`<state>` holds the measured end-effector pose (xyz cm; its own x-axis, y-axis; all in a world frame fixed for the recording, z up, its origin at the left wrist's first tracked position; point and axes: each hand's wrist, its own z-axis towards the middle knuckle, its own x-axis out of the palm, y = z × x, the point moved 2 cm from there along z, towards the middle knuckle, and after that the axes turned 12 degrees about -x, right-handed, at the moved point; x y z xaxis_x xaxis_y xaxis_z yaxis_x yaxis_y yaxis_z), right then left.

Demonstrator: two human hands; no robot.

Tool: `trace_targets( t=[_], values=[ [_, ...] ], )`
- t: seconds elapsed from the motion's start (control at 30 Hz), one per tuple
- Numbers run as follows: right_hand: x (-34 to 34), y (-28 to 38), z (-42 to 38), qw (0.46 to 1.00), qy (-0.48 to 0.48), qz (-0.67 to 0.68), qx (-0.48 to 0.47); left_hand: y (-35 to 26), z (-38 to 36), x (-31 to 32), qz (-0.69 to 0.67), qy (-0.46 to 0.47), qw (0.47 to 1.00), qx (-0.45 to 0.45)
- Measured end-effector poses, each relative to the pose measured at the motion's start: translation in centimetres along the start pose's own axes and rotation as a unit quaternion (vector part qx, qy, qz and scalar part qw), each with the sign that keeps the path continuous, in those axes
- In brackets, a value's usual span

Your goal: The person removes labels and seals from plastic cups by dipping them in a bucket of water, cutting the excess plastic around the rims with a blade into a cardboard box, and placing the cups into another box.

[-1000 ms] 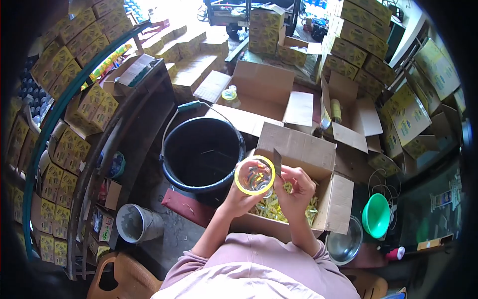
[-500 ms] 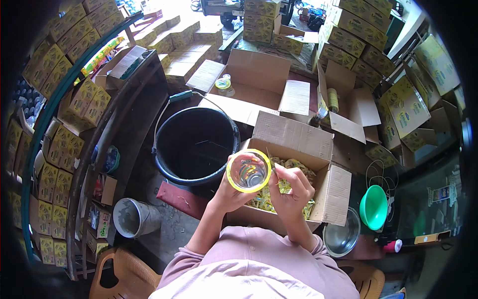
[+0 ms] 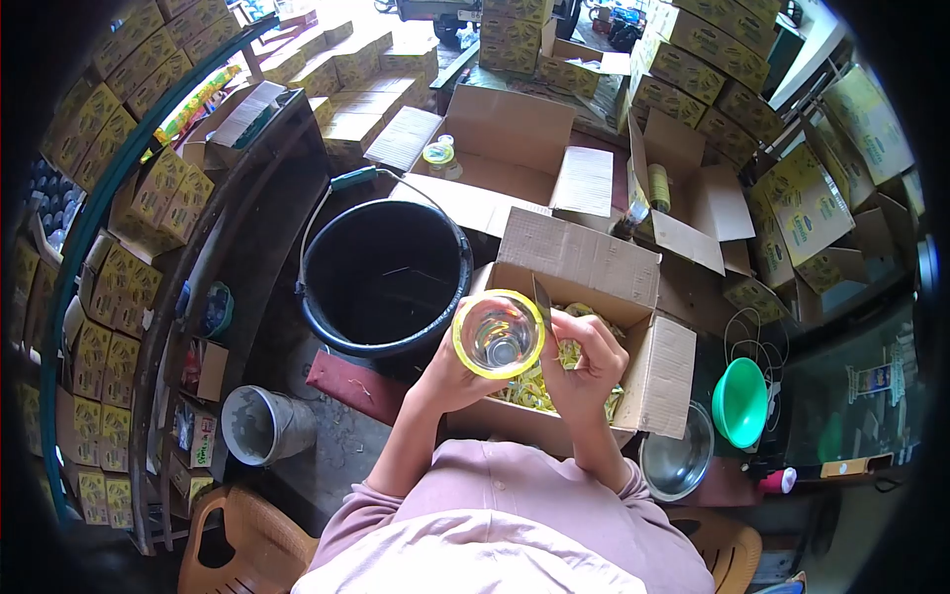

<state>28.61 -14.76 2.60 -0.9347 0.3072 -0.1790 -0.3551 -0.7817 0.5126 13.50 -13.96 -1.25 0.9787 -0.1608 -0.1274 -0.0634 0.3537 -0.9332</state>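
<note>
My left hand is wrapped round a clear plastic cup with a bright yellow rim, its open mouth tipped up toward me. Orange and yellow print shows through its wall. Pinched in my right hand is a small knife, its narrow dark blade pointing up right beside the cup's rim. Most of the knife's handle is hidden by the fingers. Below both hands stands an open cardboard box holding a heap of yellow-green printed strips.
A large black bucket stands at the left, a grey bucket lower down. Beyond are an open carton with yellow-lidded cups and stacked printed cartons. A green bowl and metal bowl lie right.
The knife blade shows more fully above my right fingers, upright at the cup's rim. The cup has shifted slightly, and my left fingers show less inside its mouth. The whole view has moved a little.
</note>
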Motion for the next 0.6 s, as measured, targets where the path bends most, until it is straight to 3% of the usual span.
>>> trace_targets(
  t=[0.17, 0.3, 0.43, 0.6],
  values=[
    [0.1, -0.5, 0.1, 1.0, -0.02, 0.004, 0.009, -0.1, 0.0, 0.4, 0.03, 0.011, 0.999, 0.024],
    [-0.2, -0.2, -0.6, 0.998, -0.033, -0.033, 0.029, 0.0, 0.1, 0.7, -0.034, -0.031, 0.999, 0.007],
    [-0.2, 0.4, -1.7, 0.997, -0.046, -0.047, 0.028, 0.7, -0.3, 1.3, -0.188, -0.047, 0.979, -0.071],
    [0.7, 0.5, -1.9, 0.997, -0.059, -0.05, 0.029, 2.1, -1.3, 1.3, -0.033, 0.003, 0.999, -0.038]
  ],
)
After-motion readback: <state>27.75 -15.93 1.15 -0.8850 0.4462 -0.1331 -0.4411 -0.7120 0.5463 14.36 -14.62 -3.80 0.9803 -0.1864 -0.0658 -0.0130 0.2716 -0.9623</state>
